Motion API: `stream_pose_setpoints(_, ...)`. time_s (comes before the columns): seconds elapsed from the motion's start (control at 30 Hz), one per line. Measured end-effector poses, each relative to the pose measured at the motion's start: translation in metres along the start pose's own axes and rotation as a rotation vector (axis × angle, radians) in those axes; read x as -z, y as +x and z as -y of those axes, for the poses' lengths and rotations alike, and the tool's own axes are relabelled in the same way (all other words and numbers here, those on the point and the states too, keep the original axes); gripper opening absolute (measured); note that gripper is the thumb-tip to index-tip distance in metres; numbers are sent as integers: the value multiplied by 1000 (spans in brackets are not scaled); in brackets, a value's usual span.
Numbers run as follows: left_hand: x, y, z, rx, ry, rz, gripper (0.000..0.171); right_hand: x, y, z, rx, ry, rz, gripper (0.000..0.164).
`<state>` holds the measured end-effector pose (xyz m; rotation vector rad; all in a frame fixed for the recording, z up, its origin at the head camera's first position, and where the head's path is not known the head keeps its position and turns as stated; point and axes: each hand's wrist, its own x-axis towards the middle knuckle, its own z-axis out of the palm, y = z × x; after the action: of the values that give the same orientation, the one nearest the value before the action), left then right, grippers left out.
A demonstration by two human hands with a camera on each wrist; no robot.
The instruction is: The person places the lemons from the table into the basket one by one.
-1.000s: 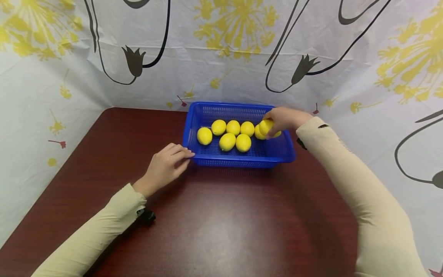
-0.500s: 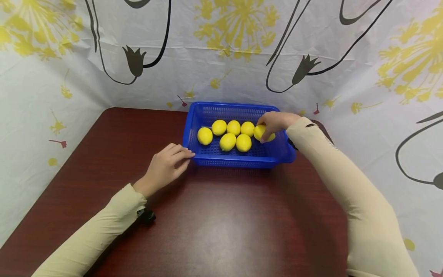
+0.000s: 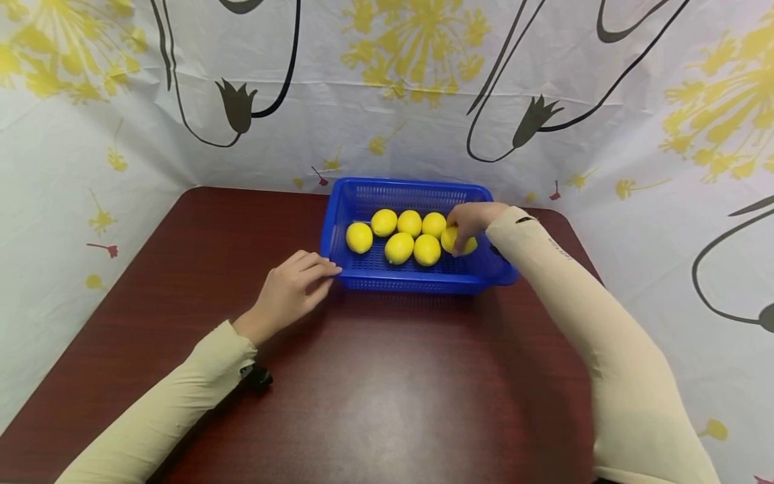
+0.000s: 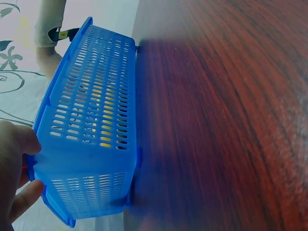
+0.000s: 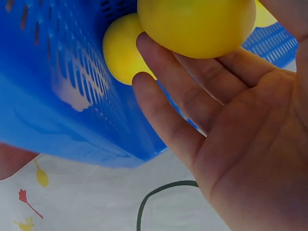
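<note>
In the head view a blue plastic basket [image 3: 417, 277] holds several yellow lemons [image 3: 399, 249]. My left hand [image 3: 293, 289] pinches the basket's near left corner, thumb on one side of the rim and fingers on the other in the left wrist view. Down inside the basket's right end, my right hand [image 3: 474, 218] holds a lemon [image 3: 449, 238] between thumb and fingers. Up close in the right wrist view, that lemon [image 5: 197, 24] sits against the fingers [image 5: 183, 91], with another lemon [image 5: 122, 50] behind the fingertips.
The basket stands near the back of a dark red wooden table [image 3: 387, 376]. A white cloth [image 3: 387, 154] with yellow and grey flower prints hangs close behind it and along both sides.
My right hand has moved left and lower into the basket with its lemon, now beside the others at the right end. The left hand stays at the corner.
</note>
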<state>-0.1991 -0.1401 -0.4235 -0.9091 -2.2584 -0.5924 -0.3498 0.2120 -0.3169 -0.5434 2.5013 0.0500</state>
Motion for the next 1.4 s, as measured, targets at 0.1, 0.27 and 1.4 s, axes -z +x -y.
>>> stream_pose_setpoints(0.1,0,0,0,-1,-3,-2,24,-3,3,1,-17,-3,12,50)
stream_pose_setpoints(0.27,1,1,-1,-5,-9,-8,24,-7,8,3,-32,-22,45,52)
stream_pose_setpoints(1.4,-2,-1,1,-12,1,-11,27,-17,16,9,22,-12,43,52)
